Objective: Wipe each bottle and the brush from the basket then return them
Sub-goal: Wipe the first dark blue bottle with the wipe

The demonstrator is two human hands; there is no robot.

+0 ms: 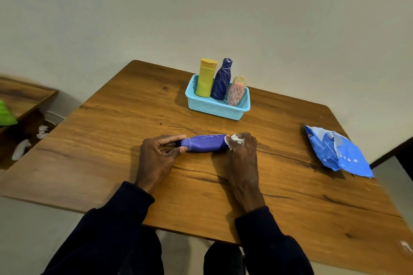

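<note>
A purple bottle (206, 143) lies on its side on the wooden table (301, 196), cap end to the left. My left hand (159, 152) grips its cap end. My right hand (242, 148) pinches a white wipe (235, 139) against the bottle's right end. Behind them stands a light blue basket (218, 108) holding a yellow bottle (206, 78), a dark blue bottle (222, 80) with white scribbles, and a pink bottle (236, 91). No brush shows.
A blue wipes pack (337, 152) lies at the table's right edge. The wall rises right behind the table. At far left a lower wooden shelf (22, 94) carries a green thing (6, 114), with white scraps (21, 148) on the floor below.
</note>
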